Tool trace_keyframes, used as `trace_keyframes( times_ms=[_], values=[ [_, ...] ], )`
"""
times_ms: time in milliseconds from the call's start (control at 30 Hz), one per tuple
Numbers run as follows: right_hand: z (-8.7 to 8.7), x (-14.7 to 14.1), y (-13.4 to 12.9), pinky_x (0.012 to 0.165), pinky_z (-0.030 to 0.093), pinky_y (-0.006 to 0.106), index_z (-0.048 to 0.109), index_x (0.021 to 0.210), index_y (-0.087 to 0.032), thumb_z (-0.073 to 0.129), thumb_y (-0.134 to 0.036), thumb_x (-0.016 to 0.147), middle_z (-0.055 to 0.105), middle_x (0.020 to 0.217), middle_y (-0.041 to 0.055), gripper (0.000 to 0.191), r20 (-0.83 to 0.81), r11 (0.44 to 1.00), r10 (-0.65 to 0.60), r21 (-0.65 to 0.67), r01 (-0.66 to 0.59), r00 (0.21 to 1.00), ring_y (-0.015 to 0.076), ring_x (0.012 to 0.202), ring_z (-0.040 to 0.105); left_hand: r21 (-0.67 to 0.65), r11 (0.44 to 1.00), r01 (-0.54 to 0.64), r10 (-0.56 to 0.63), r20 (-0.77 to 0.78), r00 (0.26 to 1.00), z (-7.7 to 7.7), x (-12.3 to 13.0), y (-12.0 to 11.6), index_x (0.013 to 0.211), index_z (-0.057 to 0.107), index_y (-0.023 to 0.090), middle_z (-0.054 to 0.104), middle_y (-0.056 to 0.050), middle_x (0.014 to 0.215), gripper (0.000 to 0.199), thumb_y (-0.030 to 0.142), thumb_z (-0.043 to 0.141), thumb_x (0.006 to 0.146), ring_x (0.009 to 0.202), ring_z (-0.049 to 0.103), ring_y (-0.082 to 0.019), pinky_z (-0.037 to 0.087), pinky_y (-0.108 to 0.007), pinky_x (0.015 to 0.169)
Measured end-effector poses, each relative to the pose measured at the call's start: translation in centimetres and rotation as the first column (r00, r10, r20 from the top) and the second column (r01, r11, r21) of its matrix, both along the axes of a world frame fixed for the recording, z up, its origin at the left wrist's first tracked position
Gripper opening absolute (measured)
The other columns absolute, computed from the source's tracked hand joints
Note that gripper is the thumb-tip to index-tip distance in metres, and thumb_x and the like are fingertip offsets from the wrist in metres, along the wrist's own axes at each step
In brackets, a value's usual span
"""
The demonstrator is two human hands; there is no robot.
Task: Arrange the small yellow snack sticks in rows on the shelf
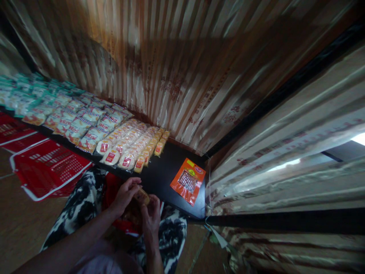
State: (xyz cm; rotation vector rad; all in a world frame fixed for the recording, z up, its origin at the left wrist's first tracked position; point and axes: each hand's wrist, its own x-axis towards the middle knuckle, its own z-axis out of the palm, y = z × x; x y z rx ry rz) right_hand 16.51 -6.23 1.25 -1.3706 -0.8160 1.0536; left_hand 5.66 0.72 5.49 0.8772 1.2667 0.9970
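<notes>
A small wrapped pastry [142,196], oblong and yellow-brown, is held between both hands above my lap. My left hand [127,193] grips its far left end with the fingers closed. At the near right end, my right hand [151,213] pinches it. Below the hands, a red basket [111,186] rests between my knees with brownish packets in it, mostly in shadow. Beyond the hands on a black shelf [159,182], rows of round wrapped cakes [128,160] lie beside similar oblong yellow pastries [139,163].
Farther left on the shelf are blue-and-white packets [91,137] and green-topped packets [25,101]. An orange snack pack [188,180] lies at the right end. Red shopping baskets [51,163] stand on the floor at left. Crinkled plastic sheeting [171,76] hangs behind the shelf.
</notes>
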Motion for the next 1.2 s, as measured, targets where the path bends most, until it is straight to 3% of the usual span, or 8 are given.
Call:
trace_keyframes(
  times_ms=[167,500,700,867,1000,1200],
  values=[
    [-0.1,-0.2,-0.1,0.074,0.045,0.026,0.055,0.093,-0.021,0.059,-0.024,0.067,0.058,0.088,0.0005,0.027,0.119,0.999,-0.037,-0.008,0.038,0.992,0.0163,0.082,0.056,-0.011,1.000,0.000,0.000,0.001,1.000,0.1,0.0,-0.1,0.096,0.058,0.015,0.064,-0.011,0.105,0.037,0.032,0.059,0.063,0.094,0.063,-0.023,0.049,-0.033,0.080],
    [-0.9,-0.4,0.0,0.086,0.042,0.031,0.054,0.092,-0.022,0.059,-0.027,0.068,0.057,0.092,0.0021,0.025,0.112,0.991,-0.137,0.009,0.137,0.984,0.0186,0.093,0.054,-0.048,0.999,0.002,-0.009,-0.129,0.992,-0.5,-0.1,-0.2,0.092,0.062,0.015,0.067,-0.008,0.095,0.041,0.043,0.062,0.062,0.096,0.060,-0.025,0.045,-0.035,0.086],
    [-1.3,-0.4,-0.2,0.087,0.043,0.032,0.055,0.090,-0.022,0.058,-0.024,0.071,0.058,0.098,0.0032,0.020,0.101,0.989,-0.139,0.067,0.133,0.985,0.0188,0.095,0.055,-0.057,0.998,-0.006,-0.001,-0.127,0.992,-0.3,0.2,-0.4,0.090,0.062,0.015,0.067,-0.007,0.088,0.043,0.046,0.062,0.060,0.087,0.062,-0.024,0.047,-0.034,0.079],
    [-1.7,-0.1,-0.5,0.088,0.043,0.034,0.058,0.091,-0.022,0.056,-0.023,0.074,0.059,0.103,0.0056,0.017,0.212,0.986,-0.132,0.129,0.106,0.968,0.0196,0.099,0.054,-0.069,0.998,-0.004,-0.004,-0.124,0.992,-1.1,0.3,-0.4,0.092,0.060,0.015,0.066,-0.007,0.090,0.046,0.049,0.062,0.061,0.088,0.061,-0.023,0.047,-0.032,0.078],
    [-1.1,0.1,-0.6,0.087,0.044,0.034,0.062,0.086,-0.021,0.053,-0.020,0.078,0.059,0.105,0.0060,0.012,0.353,0.970,-0.169,0.225,0.092,0.920,0.0191,0.100,0.055,-0.058,0.998,-0.014,0.006,-0.125,0.992,-1.4,0.3,-0.6,0.092,0.060,0.014,0.065,-0.008,0.092,0.047,0.049,0.062,0.061,0.092,0.060,-0.024,0.045,-0.033,0.082],
    [0.2,0.0,-0.6,0.084,0.048,0.030,0.064,0.079,-0.023,0.051,-0.017,0.081,0.057,0.106,0.0050,0.014,0.440,0.955,-0.174,0.293,0.042,0.881,0.0169,0.099,0.057,-0.094,0.995,-0.020,0.018,-0.027,0.999,-0.1,0.6,-0.9,0.088,0.061,0.016,0.067,-0.005,0.086,0.036,0.041,0.062,0.063,0.086,0.061,-0.022,0.046,-0.032,0.078]
  ],
)
